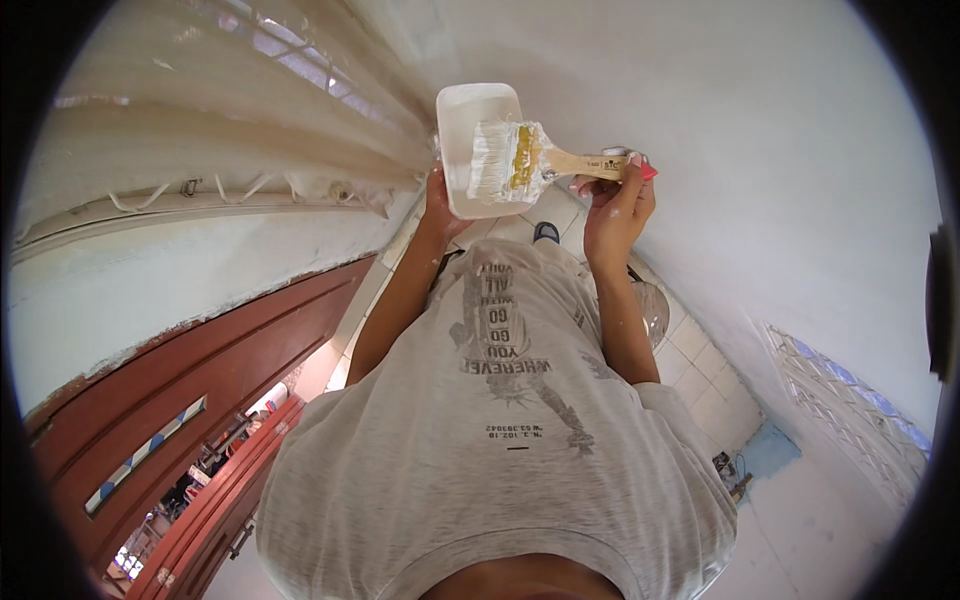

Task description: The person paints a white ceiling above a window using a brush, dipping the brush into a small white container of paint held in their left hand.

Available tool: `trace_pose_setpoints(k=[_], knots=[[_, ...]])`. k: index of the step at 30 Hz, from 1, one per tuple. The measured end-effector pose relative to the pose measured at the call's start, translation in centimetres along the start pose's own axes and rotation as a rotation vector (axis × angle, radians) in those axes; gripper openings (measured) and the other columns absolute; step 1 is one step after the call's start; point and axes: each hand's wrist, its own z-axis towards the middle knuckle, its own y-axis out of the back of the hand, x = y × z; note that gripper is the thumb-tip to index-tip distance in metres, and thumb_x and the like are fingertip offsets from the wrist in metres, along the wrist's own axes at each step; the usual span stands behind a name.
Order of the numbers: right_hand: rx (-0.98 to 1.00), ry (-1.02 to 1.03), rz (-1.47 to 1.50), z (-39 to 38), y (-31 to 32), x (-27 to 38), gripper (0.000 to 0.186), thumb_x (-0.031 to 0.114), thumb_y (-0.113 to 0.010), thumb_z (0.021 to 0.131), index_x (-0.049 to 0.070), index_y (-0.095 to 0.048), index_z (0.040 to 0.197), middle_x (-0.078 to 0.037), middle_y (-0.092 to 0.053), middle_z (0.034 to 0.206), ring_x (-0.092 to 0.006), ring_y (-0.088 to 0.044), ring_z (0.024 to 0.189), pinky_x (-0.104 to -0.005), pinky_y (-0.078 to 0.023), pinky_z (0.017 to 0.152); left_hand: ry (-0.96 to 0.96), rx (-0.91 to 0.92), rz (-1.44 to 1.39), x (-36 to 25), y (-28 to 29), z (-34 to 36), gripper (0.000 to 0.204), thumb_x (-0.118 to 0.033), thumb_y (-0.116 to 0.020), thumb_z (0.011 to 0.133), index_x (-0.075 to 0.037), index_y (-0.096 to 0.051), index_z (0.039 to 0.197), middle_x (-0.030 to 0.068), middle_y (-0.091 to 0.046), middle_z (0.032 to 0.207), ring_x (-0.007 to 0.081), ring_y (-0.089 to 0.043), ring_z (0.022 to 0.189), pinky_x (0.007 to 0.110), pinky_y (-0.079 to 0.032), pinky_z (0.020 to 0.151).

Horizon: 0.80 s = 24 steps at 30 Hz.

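A white rectangular tub with rounded corners is in my left hand, its fingers wrapped around the near left side and partly hidden beneath it. Over the tub's opening lies a wide flat paintbrush. White paint coats its bristles, which point left, and smears its yellow-marked band. My right hand grips the light wooden handle near its red-tipped end, thumb on top. Specks of white paint dot that hand. How much paint the tub holds is hidden behind the brush.
Pale walls rise ahead and to the right, with a patterned grille lower right. At left, a light curtain hangs above a ledge and a red-brown wooden door. Light floor tiles and a dark shoe show below.
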Motion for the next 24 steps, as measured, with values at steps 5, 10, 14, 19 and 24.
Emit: trace_pose_setpoints(k=[5,10,14,19,24], knots=[[-0.203,-0.449,0.470,0.2,2.9,-3.2,0.028,0.024,-0.048,0.104,-0.003,-0.054,0.102,-0.010,-0.058,0.088,-0.0174,-0.058,0.073,-0.0280,-0.051,0.067,-0.035,-0.090,0.089,-0.7,-0.1,-0.7,0.063,-0.052,-0.035,0.102,-0.010,-0.037,0.150,0.0132,-0.051,0.144,0.0323,-0.054,0.129,0.051,-0.046,0.106],[-0.235,-0.816,0.704,0.0,5.0,-6.3,0.022,0.021,-0.048,0.102,0.000,-0.052,0.106,-0.009,-0.055,0.090,-0.0166,-0.057,0.075,-0.0238,-0.053,0.063,0.016,-0.237,0.051,-1.0,0.3,-1.2,0.060,-0.049,-0.038,0.102,-0.008,-0.041,0.146,0.0127,-0.055,0.138,0.0319,-0.057,0.124,0.050,-0.049,0.103],[-0.218,-0.945,0.803,-0.2,6.5,-10.3,0.019,0.019,-0.057,0.100,0.001,-0.053,0.106,-0.010,-0.058,0.096,-0.0164,-0.060,0.080,-0.0227,-0.055,0.066,-0.057,-0.411,0.311,-0.5,1.7,-4.6,0.056,-0.044,-0.041,0.102,-0.006,-0.043,0.143,0.0149,-0.059,0.132,0.0295,-0.063,0.115,0.045,-0.057,0.092],[0.074,-0.870,0.606,2.5,9.8,-15.3,0.025,0.012,-0.065,0.095,-0.003,-0.062,0.115,-0.013,-0.066,0.107,-0.0182,-0.065,0.089,-0.0244,-0.057,0.077,-0.121,-0.658,0.302,0.0,4.6,-9.5,0.057,-0.045,-0.043,0.101,-0.006,-0.043,0.143,0.0137,-0.059,0.131,0.0283,-0.064,0.114,0.044,-0.058,0.091],[0.434,-0.849,0.279,9.4,9.7,-22.8,0.034,0.014,-0.067,0.094,-0.004,-0.061,0.122,-0.006,-0.067,0.097,-0.0136,-0.060,0.079,-0.0284,-0.050,0.075,-0.124,-0.863,0.250,0.0,8.9,-12.1,0.057,-0.045,-0.042,0.101,-0.007,-0.044,0.142,0.0133,-0.060,0.130,0.0283,-0.064,0.113,0.044,-0.058,0.090]])
